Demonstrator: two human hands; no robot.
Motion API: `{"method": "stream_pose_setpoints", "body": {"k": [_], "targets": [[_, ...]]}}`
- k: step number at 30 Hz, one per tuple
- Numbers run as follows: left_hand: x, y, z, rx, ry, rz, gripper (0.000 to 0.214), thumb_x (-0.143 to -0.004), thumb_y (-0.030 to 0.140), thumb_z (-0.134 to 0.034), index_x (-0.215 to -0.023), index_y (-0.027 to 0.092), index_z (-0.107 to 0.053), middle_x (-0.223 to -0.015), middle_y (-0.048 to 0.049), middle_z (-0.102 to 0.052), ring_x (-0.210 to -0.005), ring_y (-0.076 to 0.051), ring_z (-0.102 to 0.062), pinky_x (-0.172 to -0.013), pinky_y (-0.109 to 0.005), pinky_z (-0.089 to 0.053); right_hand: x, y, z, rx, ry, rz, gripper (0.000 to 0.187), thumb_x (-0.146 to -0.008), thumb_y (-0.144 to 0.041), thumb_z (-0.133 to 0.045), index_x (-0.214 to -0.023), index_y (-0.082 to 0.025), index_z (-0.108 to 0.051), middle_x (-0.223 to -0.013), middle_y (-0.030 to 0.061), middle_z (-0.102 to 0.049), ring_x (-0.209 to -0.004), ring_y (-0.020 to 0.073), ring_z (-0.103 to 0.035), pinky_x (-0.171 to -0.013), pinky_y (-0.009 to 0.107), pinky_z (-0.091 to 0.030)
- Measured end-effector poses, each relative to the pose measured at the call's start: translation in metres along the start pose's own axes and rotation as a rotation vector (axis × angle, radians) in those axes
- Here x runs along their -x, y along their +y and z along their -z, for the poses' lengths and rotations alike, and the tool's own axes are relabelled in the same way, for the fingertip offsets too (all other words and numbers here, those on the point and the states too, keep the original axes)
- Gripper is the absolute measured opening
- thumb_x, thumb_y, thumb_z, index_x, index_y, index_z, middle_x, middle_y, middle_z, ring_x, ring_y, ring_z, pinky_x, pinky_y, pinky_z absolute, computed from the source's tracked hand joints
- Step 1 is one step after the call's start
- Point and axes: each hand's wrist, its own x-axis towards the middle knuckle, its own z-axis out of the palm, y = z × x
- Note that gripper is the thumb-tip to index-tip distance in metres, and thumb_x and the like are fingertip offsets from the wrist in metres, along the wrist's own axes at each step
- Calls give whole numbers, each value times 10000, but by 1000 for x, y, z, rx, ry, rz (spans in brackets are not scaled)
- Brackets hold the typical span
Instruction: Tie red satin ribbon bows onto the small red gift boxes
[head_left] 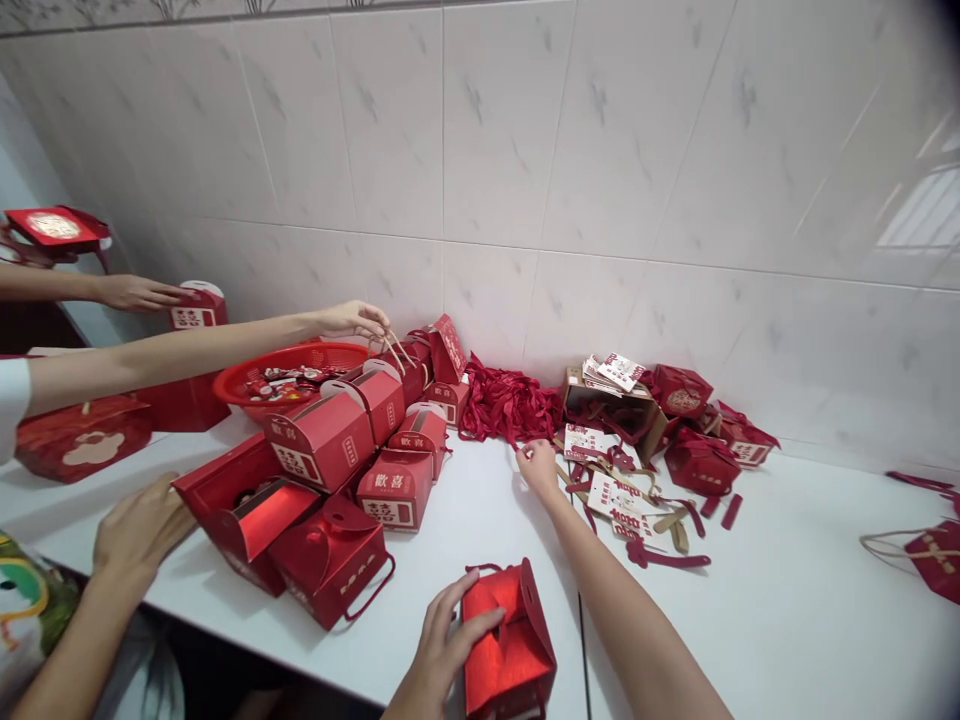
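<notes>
My left hand (442, 640) grips a shiny red gift box (510, 635) at the table's front edge, thumb across its top and fingers along its side. A dark red cord handle shows at the box's far end. Farther forward, my right hand (536, 465) is closed in a pinch on the end of a red ribbon at the near edge of a tangled ribbon pile (510, 400). Just right of that hand lie white printed tags (619, 500) with gold and dark red strips.
Stacked red boxes (322, 440) and a red plastic basket (247, 385) of wrapped sweets stand left. A co-worker's hand (352, 320) holds a cord handle there; another person's hand (142, 525) touches an open box. An open carton (615, 400) and more red boxes (701, 460) sit right, by the tiled wall.
</notes>
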Motion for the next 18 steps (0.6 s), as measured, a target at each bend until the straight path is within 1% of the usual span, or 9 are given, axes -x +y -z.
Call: {"method": "stream_pose_setpoints", "body": {"k": [2,5,7,9,11,12,14,16,18], "targets": [[-3,3,3,29,-17,-12,764,-659,158,-637,-1347,372,-381,-1482,-97,-234,-1334,-375,-290,-1028,-521,-364,-2,-8,27,-142,79,34,248,-883,-313,-464,-913,-124,-622,-1064,111,-621,-951,208,-593,-834,386,-484],[-5,7,6,71,-49,-9,850,-626,64,-594,-1369,382,-332,-1510,-83,-173,-1361,-369,-261,-1051,-533,-344,7,-22,87,-345,241,103,290,-832,-278,-318,-835,-151,-579,-1086,117,-611,-989,210,-581,-856,391,-462],[-7,9,8,81,-75,16,850,-630,38,-573,-1373,371,-328,-1528,-81,-135,-1377,-362,-242,-1063,-534,-331,24,-33,136,-487,358,179,258,-807,-261,-274,-782,-191,-521,-1052,79,-604,-1010,194,-576,-889,393,-444],[-10,10,10,91,-103,38,820,-644,31,-555,-1370,346,-341,-1542,-84,-102,-1391,-352,-215,-1076,-528,-312,50,-44,180,-935,519,370,137,-764,-252,-360,-709,-217,-480,-879,36,-601,-902,191,-597,-868,414,-444],[-14,10,13,116,-129,48,787,-655,28,-534,-1365,318,-359,-1550,-87,-85,-1402,-336,-193,-1088,-513,-297,80,-54,214,-1126,568,426,106,-746,-221,-402,-685,-232,-487,-716,-11,-525,-745,161,-574,-819,399,-459],[-18,9,15,130,-136,48,773,-656,25,-522,-1360,304,-370,-1551,-89,-88,-1405,-328,-190,-1091,-506,-293,94,-58,226,-1136,557,416,111,-756,-217,-421,-671,-232,-491,-660,-25,-478,-673,147,-547,-785,385,-466],[-25,9,21,151,-145,50,754,-653,17,-500,-1352,280,-391,-1553,-92,-100,-1407,-316,-188,-1098,-501,-280,118,-60,236,-1089,532,351,115,-766,-212,-479,-656,-222,-513,-617,-39,-443,-557,112,-477,-706,347,-472],[-32,8,27,153,-153,50,743,-653,22,-496,-1349,261,-400,-1555,-93,-105,-1412,-317,-170,-1108,-521,-242,137,-56,233,-1001,494,226,79,-755,-233,-565,-681,-206,-560,-634,-32,-494,-488,82,-423,-619,309,-464],[-39,7,33,169,-158,23,704,-688,69,-518,-1356,250,-394,-1556,-93,-105,-1418,-325,-130,-1116,-551,-192,153,-47,219,-916,426,87,122,-744,-310,-634,-732,-192,-608,-691,1,-567,-492,85,-449,-551,283,-447]]}}
